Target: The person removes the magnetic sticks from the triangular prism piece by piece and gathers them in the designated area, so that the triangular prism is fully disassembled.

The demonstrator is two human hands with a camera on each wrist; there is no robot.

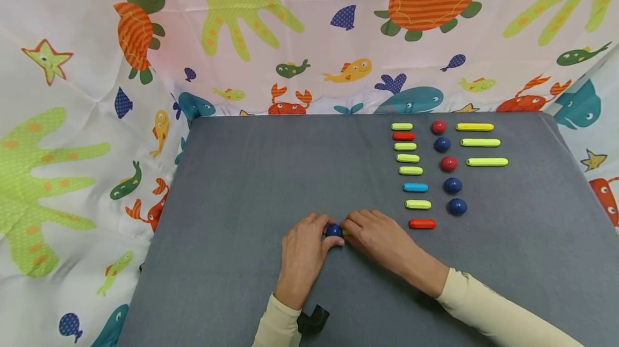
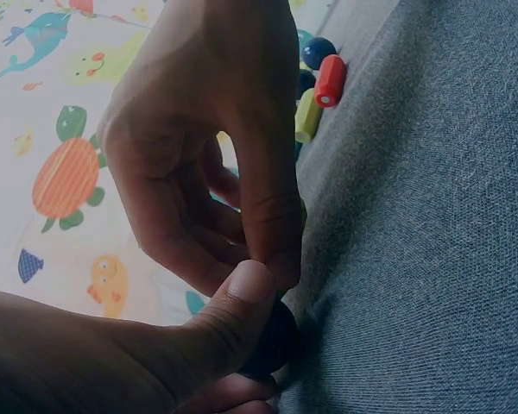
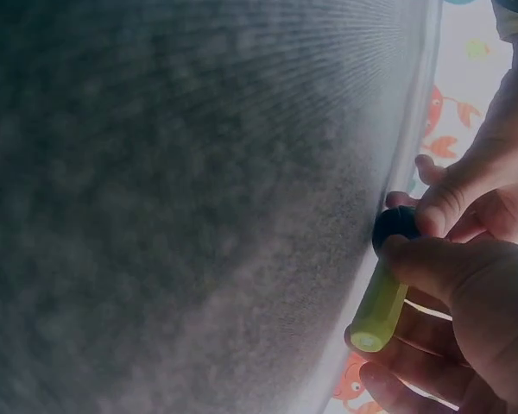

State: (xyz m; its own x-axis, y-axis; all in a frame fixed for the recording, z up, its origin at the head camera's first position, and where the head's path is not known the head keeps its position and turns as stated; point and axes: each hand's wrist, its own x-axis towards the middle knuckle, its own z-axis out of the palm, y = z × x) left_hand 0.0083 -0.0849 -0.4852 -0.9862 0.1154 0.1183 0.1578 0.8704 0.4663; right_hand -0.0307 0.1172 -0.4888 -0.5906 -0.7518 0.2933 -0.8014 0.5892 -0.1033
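Observation:
My left hand (image 1: 302, 247) pinches a dark blue ball (image 1: 334, 230) between thumb and fingers, low over the grey table near its middle. From the right, my right hand (image 1: 379, 237) grips a short yellow-green rod (image 3: 380, 312) whose far end meets the ball. In the right wrist view the rod's near end shows a small pale dot, and the right thumb lies over the joint. The left wrist view shows both thumbs close together at the ball, with the rod mostly hidden by the right hand.
Right of the hands, a column of short rods includes a red rod (image 1: 422, 224) and a light blue rod (image 1: 415, 188). Beside it stands a column of red and blue balls, with a blue ball (image 1: 456, 207) nearest. Long yellow-green rods (image 1: 487, 162) lie farther right. A black strap (image 1: 313, 320) is by the left wrist.

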